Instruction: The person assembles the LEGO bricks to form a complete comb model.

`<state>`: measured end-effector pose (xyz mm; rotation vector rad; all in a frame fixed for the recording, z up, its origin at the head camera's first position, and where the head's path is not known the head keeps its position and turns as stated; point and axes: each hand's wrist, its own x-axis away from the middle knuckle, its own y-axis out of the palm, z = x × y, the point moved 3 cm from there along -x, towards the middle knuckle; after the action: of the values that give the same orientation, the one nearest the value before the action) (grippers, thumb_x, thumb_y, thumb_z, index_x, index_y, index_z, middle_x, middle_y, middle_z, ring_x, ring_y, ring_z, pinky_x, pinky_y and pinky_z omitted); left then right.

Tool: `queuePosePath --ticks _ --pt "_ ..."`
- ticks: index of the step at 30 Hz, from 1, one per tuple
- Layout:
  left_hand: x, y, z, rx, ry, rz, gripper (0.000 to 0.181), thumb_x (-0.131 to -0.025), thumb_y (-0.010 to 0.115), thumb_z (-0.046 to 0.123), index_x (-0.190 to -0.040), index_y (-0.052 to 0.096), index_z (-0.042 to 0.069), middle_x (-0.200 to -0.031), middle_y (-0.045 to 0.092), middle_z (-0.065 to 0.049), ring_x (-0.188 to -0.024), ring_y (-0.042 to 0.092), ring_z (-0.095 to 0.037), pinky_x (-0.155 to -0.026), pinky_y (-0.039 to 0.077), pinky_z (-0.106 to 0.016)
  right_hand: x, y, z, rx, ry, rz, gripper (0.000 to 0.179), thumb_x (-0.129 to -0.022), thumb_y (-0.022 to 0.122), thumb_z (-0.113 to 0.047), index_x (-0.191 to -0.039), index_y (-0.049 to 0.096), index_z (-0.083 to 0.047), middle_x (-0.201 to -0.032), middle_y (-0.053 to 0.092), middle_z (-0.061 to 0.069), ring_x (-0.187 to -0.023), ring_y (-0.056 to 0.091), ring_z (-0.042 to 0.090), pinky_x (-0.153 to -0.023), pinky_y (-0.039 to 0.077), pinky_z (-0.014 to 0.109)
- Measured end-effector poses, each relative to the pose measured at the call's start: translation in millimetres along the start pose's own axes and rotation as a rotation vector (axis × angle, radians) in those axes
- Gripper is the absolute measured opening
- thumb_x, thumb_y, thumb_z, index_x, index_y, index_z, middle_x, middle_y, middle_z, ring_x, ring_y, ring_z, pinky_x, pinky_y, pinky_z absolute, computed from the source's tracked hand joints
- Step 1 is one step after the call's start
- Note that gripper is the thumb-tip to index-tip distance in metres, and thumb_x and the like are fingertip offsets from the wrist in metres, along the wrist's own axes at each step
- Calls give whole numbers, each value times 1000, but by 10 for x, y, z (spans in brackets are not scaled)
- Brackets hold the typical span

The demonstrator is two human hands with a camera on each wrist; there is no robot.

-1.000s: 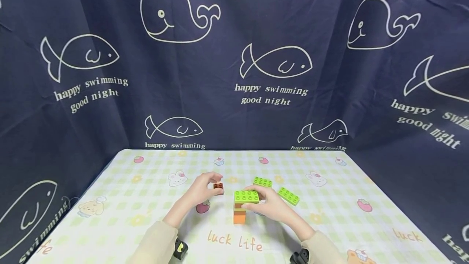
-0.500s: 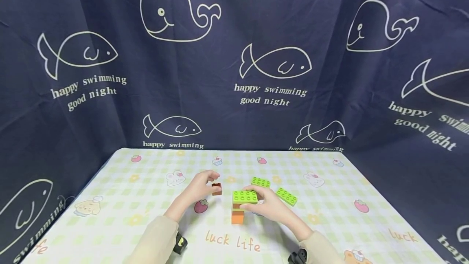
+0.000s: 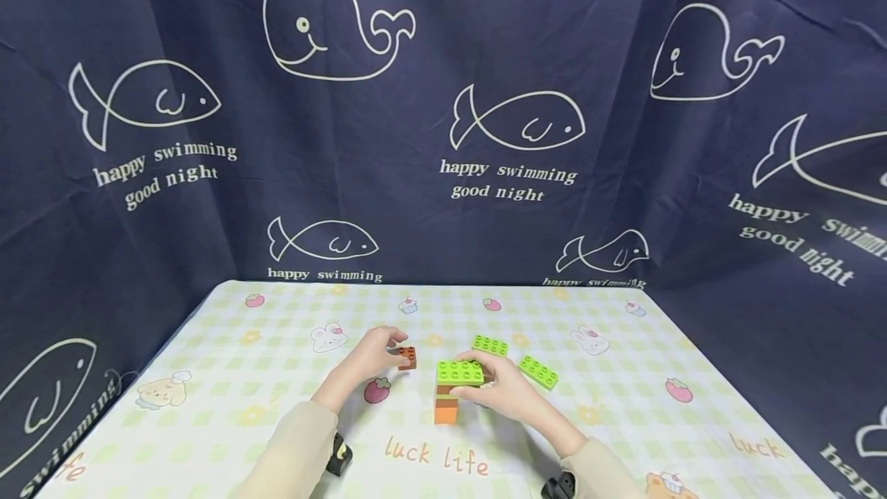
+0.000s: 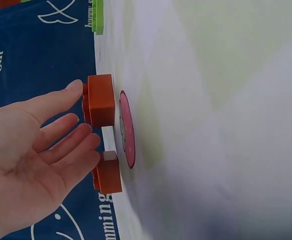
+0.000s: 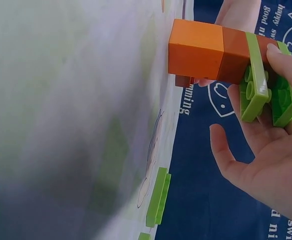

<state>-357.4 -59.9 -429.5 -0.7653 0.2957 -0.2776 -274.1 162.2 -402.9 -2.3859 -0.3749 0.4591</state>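
A toy-brick tower (image 3: 446,413) stands upright on the table, with an orange block at its foot, then brown bricks and green plates in alternation. My right hand (image 3: 509,390) grips its upper part from the right, thumb on a brown brick (image 5: 266,46) between the two green plates. To the left, my left hand (image 3: 373,354) has its fingers loosely spread. Its thumb tip is right at the studs of a brown brick (image 4: 101,100), and its lower fingertips are close to a second brown brick (image 4: 110,176). In the head view that second brick is hidden behind the hand.
Two loose green plates lie behind and right of the tower, a nearer one (image 3: 538,372) and a farther one (image 3: 490,344). A checked cloth (image 3: 333,437) covers the table. A dark blue curtain (image 3: 430,252) hangs behind it.
The brown brick by my left thumb has turned and tilted slightly, its studded top showing more now than half a second ago. My right hand keeps its grip on the tower.
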Motion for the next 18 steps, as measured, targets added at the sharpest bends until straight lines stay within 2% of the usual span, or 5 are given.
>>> queuePosePath --ticks 2,6,10,18 --pt "-2 5 -24 -2 -10 -10 42 -75 77 11 -111 62 -3 -110 65 -16 -100 61 -29 -89 51 -43 1 1 2 -4 -6 -1 42 -79 73 -38 -115 62 -21 -116 64 -1 -97 57 16 -78 49 25" --pt "7 4 -49 -4 -23 -31 44 -74 78 9 -112 61 -4 -106 65 -15 -96 62 -27 -87 53 -41 5 5 8 -41 5 -10 42 -79 74 -36 -116 62 -21 -118 63 -1 -105 58 21 -83 51 29" --pt "3 6 -61 -33 -24 -44 45 -74 78 10 -112 61 -4 -103 66 -13 -94 62 -25 -86 53 -40 5 10 20 -77 22 -10 43 -79 74 -33 -118 61 -19 -117 64 -1 -104 59 20 -84 52 32" --pt "-15 34 -66 -73 -16 -40 40 -74 78 12 -108 65 -3 -99 68 -12 -92 63 -24 -85 53 -41 1 14 35 -101 11 -9 41 -79 74 -30 -117 61 -19 -111 65 -2 -96 62 17 -80 52 26"
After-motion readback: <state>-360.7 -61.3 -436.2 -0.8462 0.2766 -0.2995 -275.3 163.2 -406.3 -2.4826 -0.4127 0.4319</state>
